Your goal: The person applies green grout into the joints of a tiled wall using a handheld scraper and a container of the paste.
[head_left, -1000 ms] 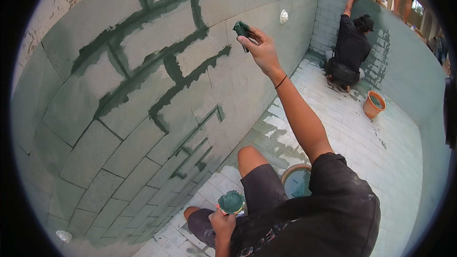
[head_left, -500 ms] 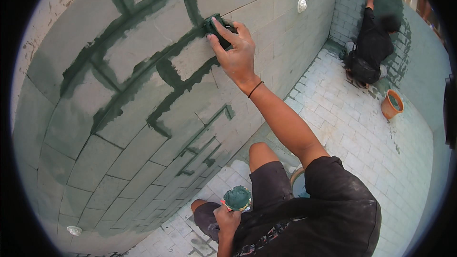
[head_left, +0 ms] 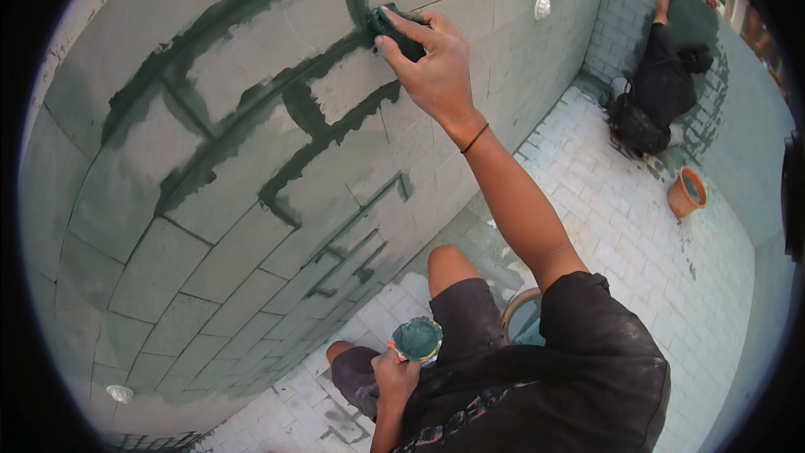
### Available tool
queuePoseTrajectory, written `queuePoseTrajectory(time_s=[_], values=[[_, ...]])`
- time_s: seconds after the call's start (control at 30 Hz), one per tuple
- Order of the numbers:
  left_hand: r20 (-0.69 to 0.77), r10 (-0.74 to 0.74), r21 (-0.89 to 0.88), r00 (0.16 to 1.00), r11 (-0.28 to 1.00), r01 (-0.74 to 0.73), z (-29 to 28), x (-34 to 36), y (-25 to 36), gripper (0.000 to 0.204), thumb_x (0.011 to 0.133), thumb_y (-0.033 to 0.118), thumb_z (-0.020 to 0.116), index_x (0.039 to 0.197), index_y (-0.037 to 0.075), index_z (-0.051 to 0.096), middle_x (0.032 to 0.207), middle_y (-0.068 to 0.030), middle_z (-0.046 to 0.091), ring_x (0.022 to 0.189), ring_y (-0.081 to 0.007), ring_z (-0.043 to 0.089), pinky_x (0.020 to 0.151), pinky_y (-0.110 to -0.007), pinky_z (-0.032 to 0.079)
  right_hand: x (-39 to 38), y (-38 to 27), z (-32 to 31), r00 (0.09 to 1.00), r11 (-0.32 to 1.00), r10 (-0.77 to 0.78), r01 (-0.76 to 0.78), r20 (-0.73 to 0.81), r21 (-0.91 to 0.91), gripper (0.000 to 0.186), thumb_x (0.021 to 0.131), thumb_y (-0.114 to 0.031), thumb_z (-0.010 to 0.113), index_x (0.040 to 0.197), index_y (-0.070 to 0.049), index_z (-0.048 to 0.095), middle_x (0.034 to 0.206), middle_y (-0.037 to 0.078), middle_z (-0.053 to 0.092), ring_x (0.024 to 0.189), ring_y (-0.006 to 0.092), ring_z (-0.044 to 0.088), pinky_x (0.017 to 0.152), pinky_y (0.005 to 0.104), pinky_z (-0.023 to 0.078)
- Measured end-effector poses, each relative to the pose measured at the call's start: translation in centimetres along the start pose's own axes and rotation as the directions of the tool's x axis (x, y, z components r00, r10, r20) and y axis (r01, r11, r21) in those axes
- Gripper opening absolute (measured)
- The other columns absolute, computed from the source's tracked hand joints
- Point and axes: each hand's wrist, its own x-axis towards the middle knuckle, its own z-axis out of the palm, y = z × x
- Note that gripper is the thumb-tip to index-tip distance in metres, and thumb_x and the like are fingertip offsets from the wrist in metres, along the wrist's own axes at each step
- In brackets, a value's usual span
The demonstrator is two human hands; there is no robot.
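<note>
Right hand [head_left: 440, 71] outstretched to the tiled wall [head_left: 335, 172], upper centre
Its grip clamped on a dark block [head_left: 404, 44]; left hand [head_left: 397, 379] clasps a green-paste cup [head_left: 430, 354], lower centre

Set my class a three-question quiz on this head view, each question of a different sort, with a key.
1. Which hand holds the cup?
2. Where is the tool in the right hand? A: in the cup; B: at the wall; C: on the floor.
3. True or false: a dark band circles the right wrist.

Key: 1. The left hand. 2. B. 3. True.
</note>
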Motion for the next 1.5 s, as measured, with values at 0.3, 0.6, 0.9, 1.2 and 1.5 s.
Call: queuePoseTrajectory(time_s=[0.3,0.6,0.9,1.2,1.5], values=[[-0.043,0.030,-0.019,0.999,0.999,-0.031,-0.1,-0.2,1.0,0.018,0.080,0.012,0.077,0.091,0.001,0.070,0.073,-0.0200,0.067,0.072,-0.0374,0.071,0.060,-0.037,0.054,-1.1,0.1,-0.9,0.986,0.982,-0.022,0.052,0.165,-0.183,0.033,0.083,-0.023,0.074,0.114,-0.012,0.078,0.088,0.013,0.060,0.087,0.0289,0.056,0.076,0.0379,0.048],[-0.089,0.043,0.003,0.995,0.999,-0.043,-0.3,-1.0,2.2,0.020,0.079,0.013,0.080,0.091,0.000,0.069,0.074,-0.0204,0.067,0.072,-0.0374,0.071,0.060,-0.036,0.054,-1.0,2.7,0.9,0.997,0.991,-0.048,0.041,-0.056,-0.130,0.032,0.084,-0.023,0.075,0.115,-0.015,0.078,0.090,0.012,0.057,0.090,0.0283,0.056,0.080,0.0374,0.048],[-0.069,0.084,0.011,0.994,0.996,-0.083,-0.6,-1.3,1.3,0.021,0.081,0.014,0.079,0.094,0.000,0.069,0.074,-0.0201,0.068,0.071,-0.0363,0.072,0.060,-0.036,0.054,-1.1,1.5,-1.3,0.997,0.997,0.083,-0.083,-0.008,0.007,0.035,0.084,-0.030,0.075,0.112,-0.010,0.078,0.091,0.013,0.060,0.078,0.0266,0.058,0.073,0.0353,0.048],[-0.078,0.113,-0.012,0.991,0.993,-0.114,-0.9,-1.1,1.6,0.022,0.081,0.014,0.078,0.095,0.000,0.069,0.074,-0.0201,0.067,0.070,-0.0366,0.071,0.059,-0.036,0.054,1.1,0.4,-0.9,0.992,0.963,0.081,-0.051,0.102,-0.265,0.039,0.083,-0.036,0.072,0.110,-0.008,0.078,0.082,0.012,0.061,0.075,0.0270,0.059,0.073,0.0383,0.050],[-0.049,0.127,0.006,0.991,0.992,-0.127,-0.4,-1.9,-0.1,0.019,0.081,0.009,0.078,0.096,0.000,0.072,0.079,-0.0146,0.074,0.068,-0.0217,0.074,0.062,-0.030,0.053,-1.1,0.0,1.0,1.000,0.997,-0.009,0.009,0.004,-0.072,0.033,0.082,-0.029,0.076,0.112,-0.015,0.079,0.090,0.013,0.061,0.089,0.0283,0.059,0.079,0.0386,0.051]])
